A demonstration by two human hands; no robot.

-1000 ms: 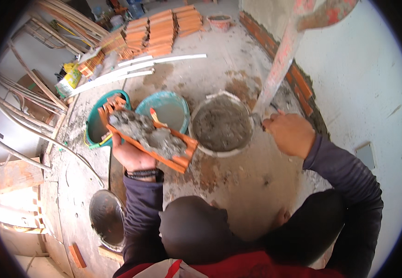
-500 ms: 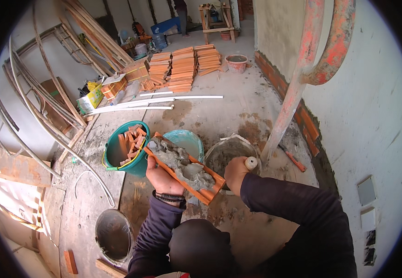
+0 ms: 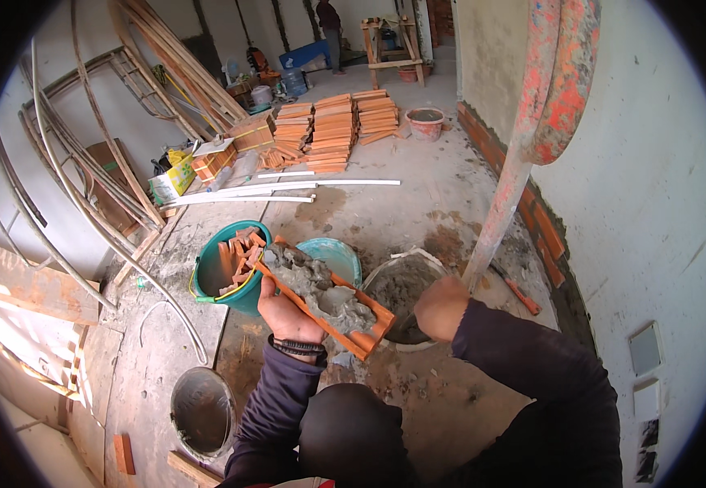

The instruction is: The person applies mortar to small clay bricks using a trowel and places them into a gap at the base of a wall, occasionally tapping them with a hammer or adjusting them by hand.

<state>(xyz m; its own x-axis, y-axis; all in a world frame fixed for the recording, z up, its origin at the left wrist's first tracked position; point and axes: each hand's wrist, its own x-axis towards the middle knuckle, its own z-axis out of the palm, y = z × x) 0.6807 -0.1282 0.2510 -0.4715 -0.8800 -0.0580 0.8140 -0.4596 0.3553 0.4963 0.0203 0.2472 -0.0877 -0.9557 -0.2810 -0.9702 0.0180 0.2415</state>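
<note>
My left hand [image 3: 289,315] is closed around the near left edge of a long orange clay tile [image 3: 383,325], holding it tilted in front of me. Wet grey mortar [image 3: 308,281] lies in a thick, uneven layer along its upper face. Over the near right rim of a bucket of mortar [image 3: 397,286], my right hand [image 3: 442,307] is curled in a grip. Half a second ago a pale rounded trowel handle showed in that fist; now the hand hides the handle, and the blade is out of sight.
A green bucket [image 3: 254,302] of broken tile pieces and a teal basin [image 3: 341,254] stand beyond the tile. A red-and-white pole [image 3: 495,215] rises beside the mortar bucket. Stacked tiles [image 3: 332,134], white pipes [image 3: 275,189] and a person [image 3: 330,32] are farther off.
My right hand has moved slightly right and turned, so the trowel handle no longer shows. The loaded tile stays nearly still in my left hand. The room view has shifted slightly.
</note>
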